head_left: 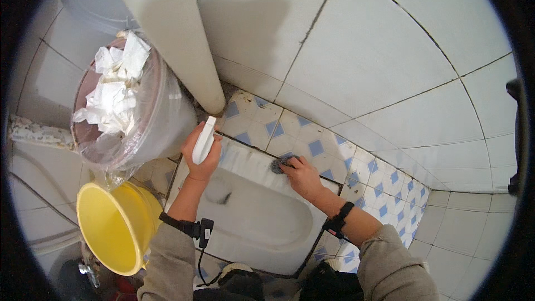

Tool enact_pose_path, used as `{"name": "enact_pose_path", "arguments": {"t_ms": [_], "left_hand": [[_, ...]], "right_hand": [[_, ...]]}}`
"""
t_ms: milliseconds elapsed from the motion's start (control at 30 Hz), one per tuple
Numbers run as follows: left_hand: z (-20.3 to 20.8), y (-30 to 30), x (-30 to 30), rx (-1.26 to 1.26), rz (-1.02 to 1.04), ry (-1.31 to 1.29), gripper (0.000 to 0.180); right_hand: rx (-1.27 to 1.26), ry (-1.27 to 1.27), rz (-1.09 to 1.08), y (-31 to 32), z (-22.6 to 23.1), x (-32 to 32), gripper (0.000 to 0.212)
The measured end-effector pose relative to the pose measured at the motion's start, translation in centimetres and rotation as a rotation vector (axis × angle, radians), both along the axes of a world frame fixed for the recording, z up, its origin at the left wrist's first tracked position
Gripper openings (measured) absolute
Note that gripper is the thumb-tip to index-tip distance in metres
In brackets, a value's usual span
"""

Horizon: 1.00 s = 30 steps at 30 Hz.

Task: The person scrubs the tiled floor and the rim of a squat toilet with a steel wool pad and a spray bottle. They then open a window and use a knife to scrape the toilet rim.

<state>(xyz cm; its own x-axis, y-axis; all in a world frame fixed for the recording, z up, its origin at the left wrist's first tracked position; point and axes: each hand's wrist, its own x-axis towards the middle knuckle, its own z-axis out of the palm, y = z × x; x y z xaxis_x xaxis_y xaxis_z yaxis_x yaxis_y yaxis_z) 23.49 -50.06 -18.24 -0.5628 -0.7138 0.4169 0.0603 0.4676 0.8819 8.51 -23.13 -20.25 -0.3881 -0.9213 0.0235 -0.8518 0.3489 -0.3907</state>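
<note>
My left hand (pixel 202 150) is wrapped round a spray bottle, whose white trigger head (pixel 204 140) shows on top; the bottle's body is hidden beneath the hand. In my right hand (pixel 304 176) is a grey scouring pad (pixel 285 163), pressed against the far rim of a white squat toilet (pixel 301 192). Wet-looking streaks run along that rim between the two hands. The toilet's basin lies below them, with a dark spot at the drain on its left side.
A lined waste bin (pixel 167 128) full of crumpled white tissue stands at left, beside a thick pale pipe (pixel 184 33). Nearer is a yellow bucket (pixel 111 228). White wall tiles (pixel 379 50) rise beyond the blue-and-white floor tiles (pixel 316 147). My feet are at the near edge.
</note>
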Motion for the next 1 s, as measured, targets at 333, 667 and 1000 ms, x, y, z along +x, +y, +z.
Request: {"name": "enact_pose_path", "arguments": {"t_ms": [333, 667, 1000], "left_hand": [[2.0, 0.5, -0.9, 0.032, 0.030, -0.013, 0.019], [4.8, 7.8, 15.2, 0.389, -0.049, -0.029, 0.026], [5.1, 9.0, 23.1, -0.043, 0.004, -0.347, 0.015]], "right_hand": [[-0.229, 0.042, -0.096, -8.5, -2.0, 3.6, 0.027], [-0.184, -0.039, -0.128, -7.6, -1.5, 6.3, 0.018], [-0.183, -0.090, -0.079, -10.9, -0.5, 5.4, 0.017]]}}
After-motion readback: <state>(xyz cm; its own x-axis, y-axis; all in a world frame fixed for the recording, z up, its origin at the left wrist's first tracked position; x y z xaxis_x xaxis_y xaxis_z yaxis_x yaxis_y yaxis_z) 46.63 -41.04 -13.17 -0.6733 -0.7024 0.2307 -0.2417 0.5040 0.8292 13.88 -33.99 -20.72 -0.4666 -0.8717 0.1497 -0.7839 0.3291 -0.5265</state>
